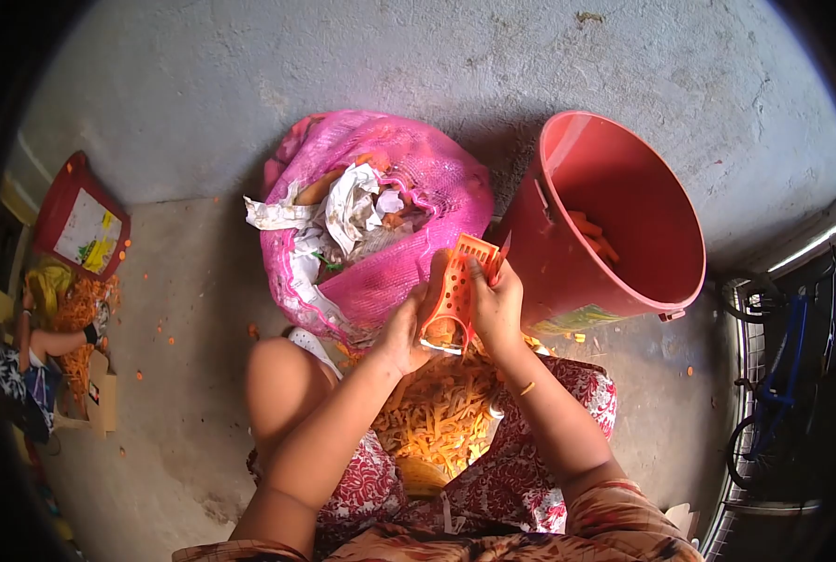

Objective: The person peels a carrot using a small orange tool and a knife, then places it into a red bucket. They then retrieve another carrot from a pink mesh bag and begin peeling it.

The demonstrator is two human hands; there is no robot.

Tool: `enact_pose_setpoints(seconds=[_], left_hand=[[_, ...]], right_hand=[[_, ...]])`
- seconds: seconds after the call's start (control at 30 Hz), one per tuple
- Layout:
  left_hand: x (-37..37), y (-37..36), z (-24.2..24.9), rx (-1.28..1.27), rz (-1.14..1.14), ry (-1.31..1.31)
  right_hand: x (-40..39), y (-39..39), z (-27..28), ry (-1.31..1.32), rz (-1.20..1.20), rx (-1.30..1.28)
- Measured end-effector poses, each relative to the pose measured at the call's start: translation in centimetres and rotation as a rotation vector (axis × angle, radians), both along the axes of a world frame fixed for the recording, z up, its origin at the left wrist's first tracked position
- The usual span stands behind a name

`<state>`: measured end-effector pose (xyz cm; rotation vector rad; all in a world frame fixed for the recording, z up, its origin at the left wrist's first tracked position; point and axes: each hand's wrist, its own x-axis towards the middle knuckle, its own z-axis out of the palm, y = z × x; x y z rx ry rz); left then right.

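Observation:
My right hand (497, 304) is wrapped round an orange perforated peeler (456, 292). Just left of it, my left hand (406, 332) is closed round an orange-brown carrot (442, 330), which lies under the peeler and is partly hidden by it. Below both hands, between my legs, is a heap of orange peelings (437, 412). A pink mesh sack (409, 272) holding crumpled paper and orange pieces stands ahead to the left. To the right, a tilted red bucket (624, 215) has several peeled orange pieces (594, 236) inside.
A grey wall (418, 56) rises behind the sack and bucket. At the far left, another person's arm (58, 343) is beside peelings, a cardboard box (102, 393) and a red container (81, 220). A blue bicycle (792, 351) stands at the far right.

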<state>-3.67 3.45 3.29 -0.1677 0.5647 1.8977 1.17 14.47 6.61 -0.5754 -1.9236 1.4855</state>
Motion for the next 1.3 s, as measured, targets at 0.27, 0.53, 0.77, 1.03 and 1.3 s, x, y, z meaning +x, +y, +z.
enact_pose_setpoints(seconds=[0.27,0.53,0.77,1.03,1.3], left_hand=[[2.9,-1.3,1.5,-0.221,-0.128,0.343],[0.2,-1.2,-0.7,-0.049,-0.254,0.09],[0.4,-1.5,-0.2,-0.039,-0.287,0.211],[1.6,-2.7,0.1,-0.086,-0.441,0.459],[-0.2,-1.3,-1.4,0.005,-0.324,0.096]], right_hand=[[-1.0,9.5,0.0,0.063,-0.62,0.155],[-0.1,1.6,2.2,0.129,-0.05,-0.171],[0.0,0.4,0.6,0.041,-0.081,0.126],[-0.2,9.4,2.6,0.264,-0.61,0.059],[0.3,3.3,1.4,0.212,-0.071,-0.212]])
